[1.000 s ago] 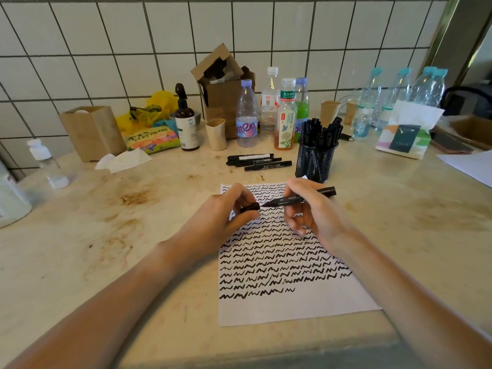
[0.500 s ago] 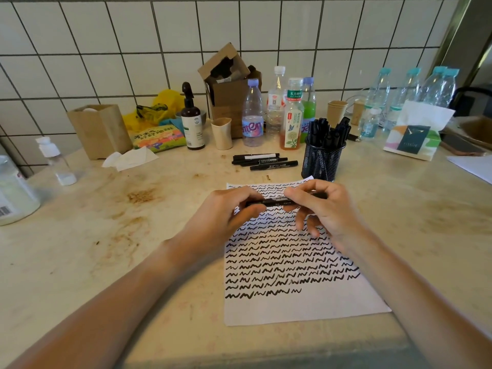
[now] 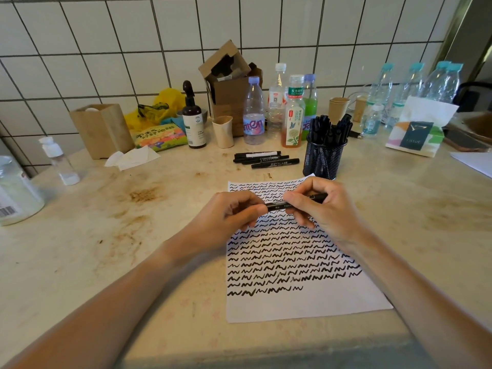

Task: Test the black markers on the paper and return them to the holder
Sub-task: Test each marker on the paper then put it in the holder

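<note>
Just short of the mesh holder [image 3: 323,162], which is packed with black markers [image 3: 330,127], the left hand [image 3: 229,214] and right hand [image 3: 323,211] both pinch one capped marker [image 3: 278,206] above the paper [image 3: 306,304]; three more lie left of the holder [image 3: 262,159].

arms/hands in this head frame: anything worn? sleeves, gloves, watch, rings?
Both forearms are bare up to the frame edge: no sleeves in view. The left hand and right hand wear no gloves, and no watch, bracelet or ring is visible on the wrists or visible fingers. No markings or cables.
</note>
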